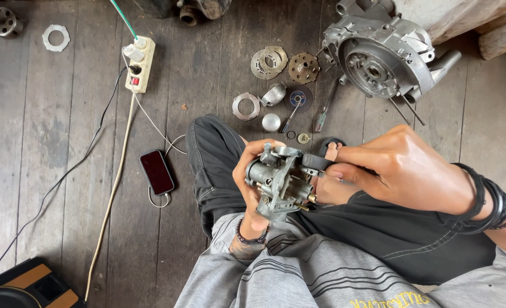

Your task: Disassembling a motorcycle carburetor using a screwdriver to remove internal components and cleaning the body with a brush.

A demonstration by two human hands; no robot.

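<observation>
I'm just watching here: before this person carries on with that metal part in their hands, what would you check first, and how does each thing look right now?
1. Left hand has a firm grip around the carburetor: ok.
2. Right hand pinches a dark tool handle against the carburetor: ok.
3. Tool tip seated properly: cannot tell, it is hidden.
4. Small loose parts, such as the ring and brass piece, lie on the floor near the knee and could get knocked: not ok.
5. Screwdriver lies within reach beside the engine casing: ok.
6. Phone and its cable lie apart from the work: ok.
</observation>
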